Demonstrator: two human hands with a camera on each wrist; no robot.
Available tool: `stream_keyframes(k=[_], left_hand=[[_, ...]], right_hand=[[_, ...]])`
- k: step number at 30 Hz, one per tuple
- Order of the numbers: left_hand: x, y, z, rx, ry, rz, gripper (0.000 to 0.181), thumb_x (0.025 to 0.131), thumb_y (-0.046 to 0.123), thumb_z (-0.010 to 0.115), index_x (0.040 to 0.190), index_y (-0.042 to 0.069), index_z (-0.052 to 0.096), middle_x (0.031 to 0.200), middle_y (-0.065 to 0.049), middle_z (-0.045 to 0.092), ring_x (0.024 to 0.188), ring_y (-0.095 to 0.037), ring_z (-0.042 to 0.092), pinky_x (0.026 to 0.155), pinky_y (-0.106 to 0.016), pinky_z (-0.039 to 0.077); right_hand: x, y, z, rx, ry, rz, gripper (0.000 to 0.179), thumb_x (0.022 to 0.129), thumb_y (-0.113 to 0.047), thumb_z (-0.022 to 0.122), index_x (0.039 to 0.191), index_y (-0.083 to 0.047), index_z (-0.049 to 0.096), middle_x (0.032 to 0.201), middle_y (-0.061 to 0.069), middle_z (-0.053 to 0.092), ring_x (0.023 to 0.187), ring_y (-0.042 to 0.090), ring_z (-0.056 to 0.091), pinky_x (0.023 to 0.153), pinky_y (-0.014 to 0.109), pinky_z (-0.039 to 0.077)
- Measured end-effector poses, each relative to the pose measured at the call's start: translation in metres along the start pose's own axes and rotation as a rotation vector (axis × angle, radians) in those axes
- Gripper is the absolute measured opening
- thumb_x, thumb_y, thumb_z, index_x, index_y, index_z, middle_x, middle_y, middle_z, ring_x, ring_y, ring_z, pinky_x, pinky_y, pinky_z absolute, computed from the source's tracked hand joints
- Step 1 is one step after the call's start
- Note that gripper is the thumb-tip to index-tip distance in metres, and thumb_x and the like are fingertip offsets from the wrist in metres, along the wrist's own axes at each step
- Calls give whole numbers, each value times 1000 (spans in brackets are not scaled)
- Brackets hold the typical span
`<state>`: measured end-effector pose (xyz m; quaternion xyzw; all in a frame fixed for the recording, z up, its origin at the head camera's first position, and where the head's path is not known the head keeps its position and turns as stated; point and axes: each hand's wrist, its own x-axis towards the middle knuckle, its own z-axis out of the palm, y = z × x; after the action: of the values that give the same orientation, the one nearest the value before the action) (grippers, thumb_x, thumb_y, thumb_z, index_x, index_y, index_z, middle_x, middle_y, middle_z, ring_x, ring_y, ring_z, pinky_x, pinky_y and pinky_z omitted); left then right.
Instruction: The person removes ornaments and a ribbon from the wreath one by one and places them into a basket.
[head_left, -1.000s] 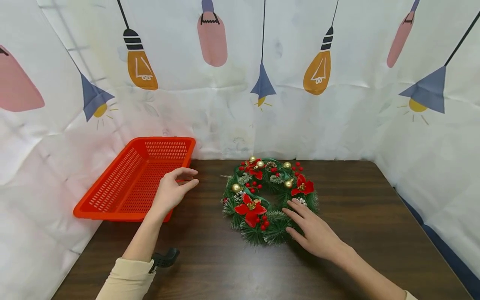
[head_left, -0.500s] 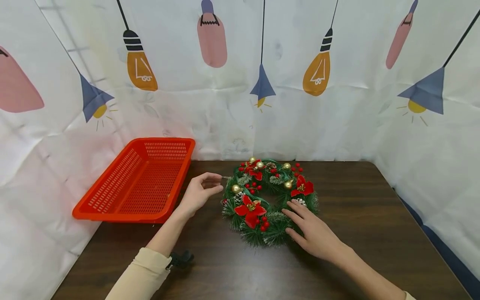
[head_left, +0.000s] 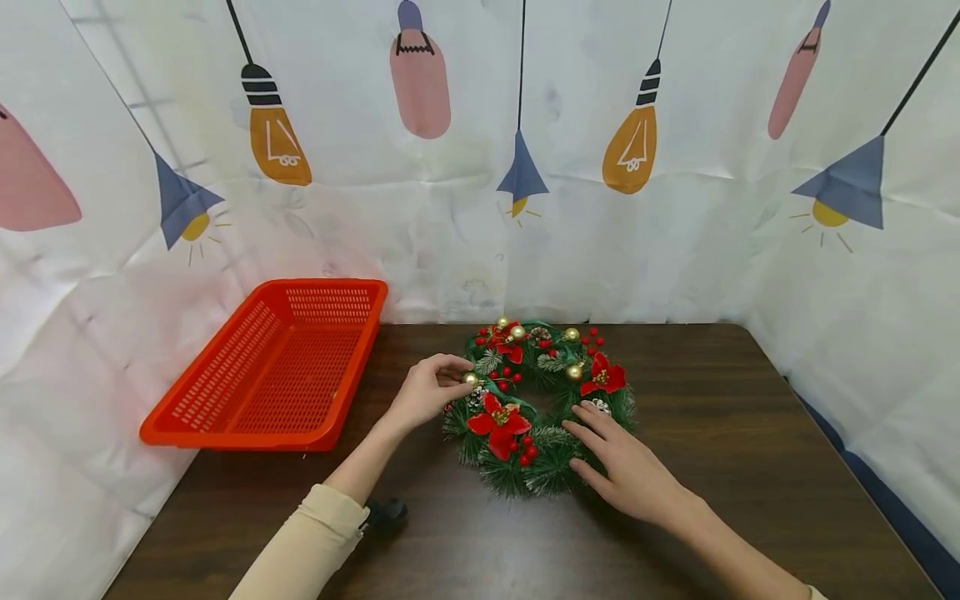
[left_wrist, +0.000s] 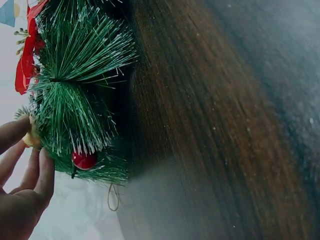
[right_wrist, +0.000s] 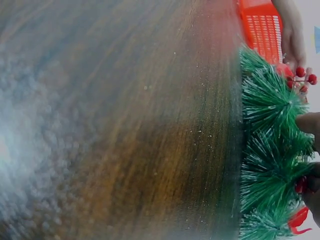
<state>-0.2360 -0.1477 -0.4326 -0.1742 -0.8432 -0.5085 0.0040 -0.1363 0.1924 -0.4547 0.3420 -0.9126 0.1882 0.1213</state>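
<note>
A green Christmas wreath lies on the dark wooden table, trimmed with red poinsettias, red berries, pinecones and several gold balls. At its left side my left hand has thumb and fingertips on either side of a gold ball, pinching it on the wreath. My right hand rests on the front right of the wreath, fingers extended and spread a little. The right wrist view catches only parts of that hand's fingers at its right edge, over the green needles.
A red perforated plastic basket stands at the back left of the table. A white curtain printed with lamps hangs behind. From the wreath's side, a thin loop sticks out.
My left hand has moved right from beside the basket to the wreath, closing around a gold ball. My right hand has kept its place on the wreath.
</note>
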Motion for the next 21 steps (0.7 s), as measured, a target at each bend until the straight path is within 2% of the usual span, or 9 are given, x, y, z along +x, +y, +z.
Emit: stream_keyframes(k=[6, 12, 17, 21], left_hand=[[2, 4, 2, 15, -22, -4, 28, 90, 8, 81, 118, 6, 74, 113, -9, 71, 97, -27, 71, 85, -38, 59], [3, 5, 1, 17, -18, -5, 26, 91, 7, 79, 117, 6, 74, 112, -8, 72, 97, -25, 71, 84, -36, 59], [-1, 15, 3, 38, 7, 5, 25, 90, 5, 80, 114, 7, 75, 109, -5, 71, 94, -23, 70, 83, -34, 59], [-3, 25, 6, 62, 11, 37, 25, 89, 3, 80, 113, 5, 74, 108, -5, 69, 93, -22, 68, 83, -32, 59]], right_hand=[[0, 1, 0, -11, 6, -8, 58, 96, -28, 75, 145, -2, 57, 153, 20, 46, 146, 39, 36, 108, 56, 41], [1, 2, -1, -7, 8, -10, 59, 96, -29, 75, 145, -3, 57, 154, 20, 46, 147, 38, 35, 109, 55, 41], [1, 2, 0, 0, -1, -4, 58, 97, -29, 74, 146, -3, 56, 154, 19, 46, 148, 37, 34, 109, 56, 41], [0, 2, 1, 3, -6, 0, 58, 97, -29, 74, 146, -3, 56, 154, 19, 46, 148, 37, 34, 109, 56, 41]])
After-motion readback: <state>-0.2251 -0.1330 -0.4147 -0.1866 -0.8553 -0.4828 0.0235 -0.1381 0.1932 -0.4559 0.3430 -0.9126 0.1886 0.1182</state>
